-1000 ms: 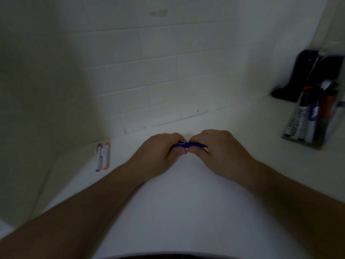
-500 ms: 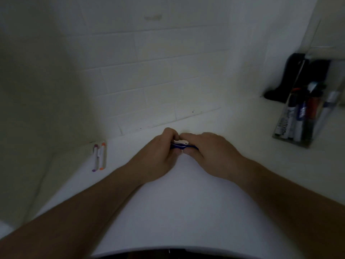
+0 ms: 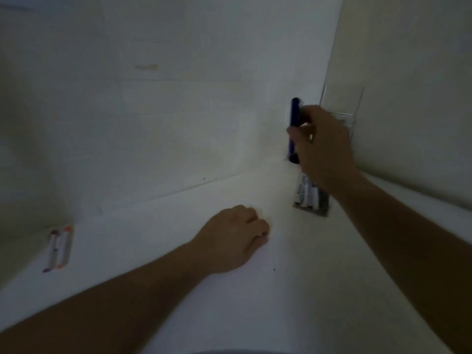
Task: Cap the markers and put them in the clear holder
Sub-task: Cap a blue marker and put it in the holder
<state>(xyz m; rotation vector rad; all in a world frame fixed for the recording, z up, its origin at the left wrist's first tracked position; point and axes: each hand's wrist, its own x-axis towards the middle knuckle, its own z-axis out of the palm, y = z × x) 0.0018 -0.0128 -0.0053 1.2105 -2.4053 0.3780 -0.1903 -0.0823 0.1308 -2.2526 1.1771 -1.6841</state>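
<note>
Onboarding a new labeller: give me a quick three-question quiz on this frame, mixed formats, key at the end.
1. True or false: the right hand holds the blue marker upright beside the clear holder.
2. Multiple choice: where is the left hand? A) gripping the holder B) resting on the white table, fingers curled, holding nothing C) picking up a marker
3. Fill in: the two markers lying at the far left have purple and ______ ends.

Key: 1 true; 2 B; 3 orange.
</note>
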